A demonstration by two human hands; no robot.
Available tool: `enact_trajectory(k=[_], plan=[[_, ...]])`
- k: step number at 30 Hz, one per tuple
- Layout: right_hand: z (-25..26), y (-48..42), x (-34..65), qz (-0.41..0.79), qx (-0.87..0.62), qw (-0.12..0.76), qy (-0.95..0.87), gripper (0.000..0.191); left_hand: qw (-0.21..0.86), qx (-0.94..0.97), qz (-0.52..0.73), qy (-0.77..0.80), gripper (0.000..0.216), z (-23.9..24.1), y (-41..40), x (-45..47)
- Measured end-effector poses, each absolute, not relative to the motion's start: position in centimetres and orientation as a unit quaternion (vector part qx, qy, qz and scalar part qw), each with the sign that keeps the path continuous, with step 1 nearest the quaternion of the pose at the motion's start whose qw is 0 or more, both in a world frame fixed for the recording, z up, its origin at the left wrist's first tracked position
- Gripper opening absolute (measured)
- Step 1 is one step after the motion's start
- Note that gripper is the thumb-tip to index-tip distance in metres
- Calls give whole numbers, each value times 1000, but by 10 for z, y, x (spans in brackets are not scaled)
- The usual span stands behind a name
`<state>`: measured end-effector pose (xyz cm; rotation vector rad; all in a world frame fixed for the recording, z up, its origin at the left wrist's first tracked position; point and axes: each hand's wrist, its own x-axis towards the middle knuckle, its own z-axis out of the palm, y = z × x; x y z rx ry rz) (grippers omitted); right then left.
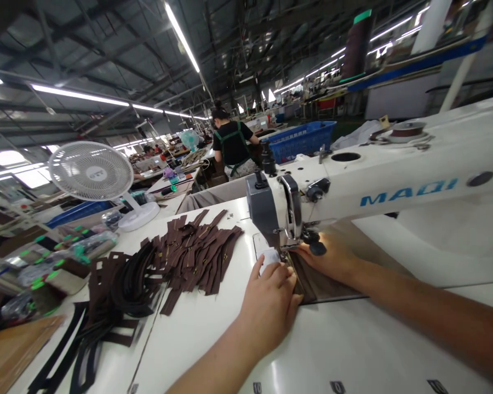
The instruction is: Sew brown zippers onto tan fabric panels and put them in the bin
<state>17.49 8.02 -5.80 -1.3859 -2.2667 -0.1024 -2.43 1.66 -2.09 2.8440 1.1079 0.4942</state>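
A brown fabric piece with a zipper (312, 282) lies flat on the white sewing table under the needle of a white sewing machine (394, 180). My left hand (271, 298) rests on the near left edge of the piece, fingers curled and pressed down by the presser foot (290, 246). My right hand (332, 257) lies flat on the fabric just right of the needle, under the machine's arm, fingers stretched toward the foot.
A heap of brown zipper strips (197, 251) and dark straps (107, 306) covers the table to the left. A white desk fan (92, 172) stands behind them. A blue crate (299, 139) sits beyond the machine. A person in black (232, 145) works farther off.
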Motion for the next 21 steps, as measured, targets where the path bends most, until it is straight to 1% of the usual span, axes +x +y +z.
enact_trajectory(k=[4,6,8,10,12,18,21], plan=[[-59,63,179,-50,-521,262,-811,23,16,908,192,372,25,-27,12,-24],[-59,40,181,-40,-502,287,-815,24,-2,894,216,393,25,-31,9,-24],[-60,15,182,-10,-447,306,-841,26,-11,883,241,403,21,-35,6,-25],[-63,-3,180,-7,-404,303,-863,36,-7,880,262,396,11,-38,5,-24],[-66,-12,177,-25,-395,291,-871,40,-4,881,274,385,5,-40,5,-24],[-65,-7,171,-39,-421,276,-863,45,-2,888,262,378,5,-37,9,-24],[-61,-2,170,-34,-434,261,-861,40,-1,890,245,384,7,-34,14,-24]])
